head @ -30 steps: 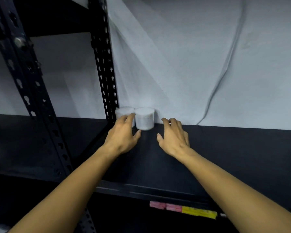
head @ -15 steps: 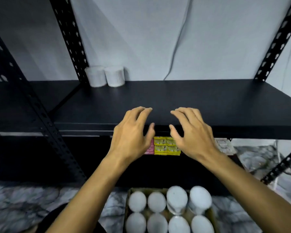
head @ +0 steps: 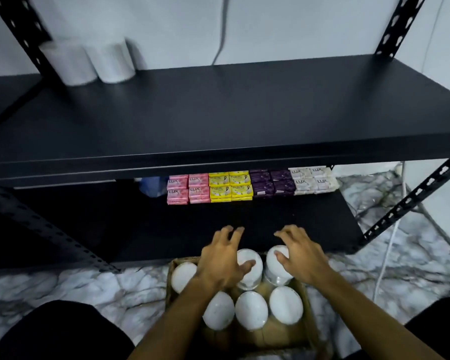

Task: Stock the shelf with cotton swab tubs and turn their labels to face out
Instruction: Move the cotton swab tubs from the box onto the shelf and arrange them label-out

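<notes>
While I crouch over a cardboard box [head: 300, 341] on the marble-patterned floor [head: 63, 289], my two hands spread wide above the white-lidded cotton swab tubs packed inside it. My left hand [head: 220, 263] hangs with fingers splayed over the back row, its thumb lying across the lid of one raised tub [head: 247, 266]; whether it actually presses the lid I cannot tell. My right hand [head: 300, 258] is likewise open, thumb tip at the lid of the neighbouring raised tub [head: 276, 266], gripping nothing. Three more tubs stand in the front row [head: 251, 310], and another sits at the back left corner [head: 183, 276], all lids up and touching or nearly touching each other.

Beyond the box, the lower shelf [head: 244, 216] of the black metal rack carries a line of soap bars stacked two high at its rear: pink packs [head: 188, 188], yellow packs [head: 230, 186], purple packs [head: 272, 182] and white packs [head: 312, 180], printed faces toward me, with a blue bag [head: 153, 185] just to their left.

Farther off, on the upper shelf [head: 244, 113], two cotton swab tubs [head: 89, 62] stand upright side by side in the back left corner, against the white wall [head: 296, 27] and beside the perforated upright post [head: 24, 35]. They are blurred, so no label can be made out.
</notes>
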`<act>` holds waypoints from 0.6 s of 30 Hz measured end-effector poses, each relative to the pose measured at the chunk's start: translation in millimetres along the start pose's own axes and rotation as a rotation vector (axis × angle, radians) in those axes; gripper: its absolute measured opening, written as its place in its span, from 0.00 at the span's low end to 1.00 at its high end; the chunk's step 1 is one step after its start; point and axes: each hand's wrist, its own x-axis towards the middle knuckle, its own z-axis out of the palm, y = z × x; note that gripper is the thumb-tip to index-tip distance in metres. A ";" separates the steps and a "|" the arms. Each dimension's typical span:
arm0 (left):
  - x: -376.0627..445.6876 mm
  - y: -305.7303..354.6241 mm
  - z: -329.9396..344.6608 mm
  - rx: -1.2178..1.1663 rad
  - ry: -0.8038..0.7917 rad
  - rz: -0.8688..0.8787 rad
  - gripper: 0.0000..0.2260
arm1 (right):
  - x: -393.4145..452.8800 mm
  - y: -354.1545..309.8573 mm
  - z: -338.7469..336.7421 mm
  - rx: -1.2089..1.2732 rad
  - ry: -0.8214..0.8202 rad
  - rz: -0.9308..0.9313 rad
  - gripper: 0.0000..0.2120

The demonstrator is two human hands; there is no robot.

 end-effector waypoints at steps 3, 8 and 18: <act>7.8 1.1 44.7 -0.027 -0.132 -0.058 0.43 | -2.0 12.0 26.7 -0.010 -0.202 0.056 0.31; 18.0 -3.0 102.9 -0.070 -0.161 -0.158 0.47 | -6.1 23.0 63.6 -0.004 -0.320 0.099 0.38; 28.0 -8.6 125.6 -0.119 -0.158 -0.147 0.43 | 3.2 28.1 76.5 -0.034 -0.303 0.098 0.38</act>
